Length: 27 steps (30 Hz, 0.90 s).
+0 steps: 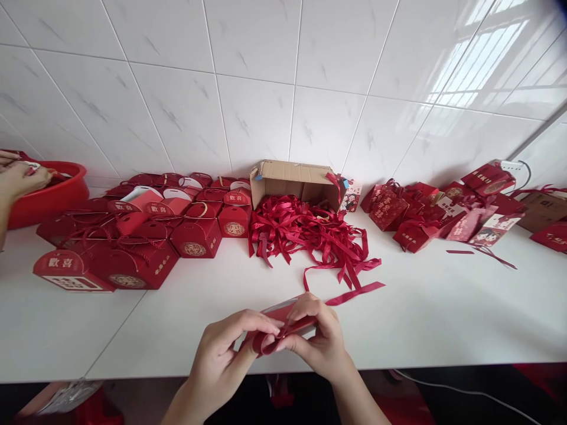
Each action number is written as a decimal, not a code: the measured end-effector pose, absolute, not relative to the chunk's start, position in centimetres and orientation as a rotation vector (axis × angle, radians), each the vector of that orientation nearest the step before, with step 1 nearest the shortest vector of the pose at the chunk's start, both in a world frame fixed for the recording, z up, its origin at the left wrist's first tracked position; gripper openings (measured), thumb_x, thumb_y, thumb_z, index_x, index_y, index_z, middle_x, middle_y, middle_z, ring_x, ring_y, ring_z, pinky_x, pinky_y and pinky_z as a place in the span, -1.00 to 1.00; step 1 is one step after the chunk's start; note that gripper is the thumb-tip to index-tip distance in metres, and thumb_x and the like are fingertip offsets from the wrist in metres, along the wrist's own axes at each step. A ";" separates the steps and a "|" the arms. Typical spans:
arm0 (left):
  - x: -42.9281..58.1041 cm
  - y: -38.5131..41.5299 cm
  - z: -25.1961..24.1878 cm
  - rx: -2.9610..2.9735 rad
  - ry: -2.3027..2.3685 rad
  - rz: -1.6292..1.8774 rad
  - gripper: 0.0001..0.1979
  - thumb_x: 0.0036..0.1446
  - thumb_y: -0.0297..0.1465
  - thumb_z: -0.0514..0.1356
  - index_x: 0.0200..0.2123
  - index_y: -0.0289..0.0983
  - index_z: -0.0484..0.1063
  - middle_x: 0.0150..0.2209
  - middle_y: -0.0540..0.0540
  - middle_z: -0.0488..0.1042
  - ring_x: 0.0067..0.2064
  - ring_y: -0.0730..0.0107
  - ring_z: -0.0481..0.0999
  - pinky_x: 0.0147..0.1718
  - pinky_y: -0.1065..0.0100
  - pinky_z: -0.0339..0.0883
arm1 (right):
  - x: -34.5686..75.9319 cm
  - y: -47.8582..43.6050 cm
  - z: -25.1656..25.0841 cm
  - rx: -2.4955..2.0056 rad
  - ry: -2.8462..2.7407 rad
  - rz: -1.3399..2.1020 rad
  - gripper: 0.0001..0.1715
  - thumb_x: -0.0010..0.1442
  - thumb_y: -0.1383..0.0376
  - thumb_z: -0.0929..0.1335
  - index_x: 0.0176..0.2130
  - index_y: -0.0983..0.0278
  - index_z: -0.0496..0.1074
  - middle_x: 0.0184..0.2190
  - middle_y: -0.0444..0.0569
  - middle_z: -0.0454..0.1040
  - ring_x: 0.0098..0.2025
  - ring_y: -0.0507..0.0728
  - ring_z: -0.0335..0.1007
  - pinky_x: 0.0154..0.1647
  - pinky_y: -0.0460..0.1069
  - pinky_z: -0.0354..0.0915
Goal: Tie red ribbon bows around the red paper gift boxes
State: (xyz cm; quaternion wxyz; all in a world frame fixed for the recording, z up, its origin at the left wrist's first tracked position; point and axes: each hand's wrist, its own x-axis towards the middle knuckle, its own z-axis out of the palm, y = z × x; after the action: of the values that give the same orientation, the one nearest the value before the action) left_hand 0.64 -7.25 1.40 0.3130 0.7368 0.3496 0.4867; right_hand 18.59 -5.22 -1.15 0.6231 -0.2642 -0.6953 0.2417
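Just above the table's front edge, I hold a small red gift box (pixel 275 316) in both hands. My left hand (pixel 225 345) is closed, its thumb and fingers pinching the dark red curled strip (pixel 264 344) at the near side. Opposite it, my right hand (pixel 316 336) is closed too, fingertips on the box's upper edge and thumb pressing from below. The fingertips of both hands nearly meet at the middle. Whether the curled strip is ribbon or part of the box, I cannot tell. Fingers hide much of the box.
Behind my hands, a pile of red ribbons (pixel 305 230) spills from a cardboard box (pixel 301 172) lying against the tiled wall. Several red gift boxes (pixel 195 236) stand left; smaller red boxes (pixel 416 233) lie right. At far left, another person's hand (pixel 26 177) is over a red basin (pixel 66 192).
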 end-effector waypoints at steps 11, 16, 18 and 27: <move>0.1 -7.6 2.2 1.969 0.630 1.121 -0.64 0.04 -0.64 0.15 -0.15 -0.13 0.41 -0.26 -0.07 0.56 -0.19 0.20 0.54 -0.04 0.07 0.34 | 18.9 -5.2 -1.5 -0.497 -1.671 0.408 -0.89 0.18 0.19 0.41 -0.28 0.16 0.45 -0.49 -0.11 0.41 -0.47 0.07 0.37 -0.45 0.02 0.32; 0.3 -7.1 0.9 1.939 0.649 1.175 -0.62 0.07 -0.64 0.12 -0.10 -0.12 0.39 -0.19 -0.09 0.54 -0.13 0.22 0.53 -0.04 0.11 0.36 | 19.0 -5.3 -1.9 -0.617 -1.660 0.491 -0.61 0.18 0.20 0.41 0.01 0.18 0.42 -0.42 -0.04 0.42 -0.41 0.09 0.37 -0.44 0.00 0.37; 0.4 -6.9 0.4 1.907 0.661 1.191 -0.64 0.09 -0.62 0.11 -0.10 -0.13 0.40 -0.17 -0.10 0.54 -0.10 0.22 0.51 -0.05 0.16 0.39 | 19.1 -5.3 -1.9 -0.653 -1.671 0.503 -0.65 0.20 0.25 0.39 0.01 0.18 0.45 -0.40 -0.02 0.41 -0.40 0.09 0.37 -0.44 -0.02 0.37; 1.1 -7.0 -0.8 1.791 0.741 1.236 -0.64 0.15 -0.56 0.12 -0.01 -0.12 0.39 -0.09 -0.12 0.51 -0.01 0.23 0.51 -0.03 0.29 0.42 | 19.0 -5.3 -2.0 -0.706 -1.559 0.490 -0.83 0.16 0.33 0.42 -0.18 0.23 0.49 -0.40 -0.04 0.42 -0.40 0.06 0.37 -0.44 -0.05 0.37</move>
State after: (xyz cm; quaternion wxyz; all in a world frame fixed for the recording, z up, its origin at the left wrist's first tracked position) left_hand 1.12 -7.00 -0.76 0.4093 0.7108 0.2942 0.4906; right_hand 19.04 -5.31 -1.95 0.6295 -0.3080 -0.6805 0.2141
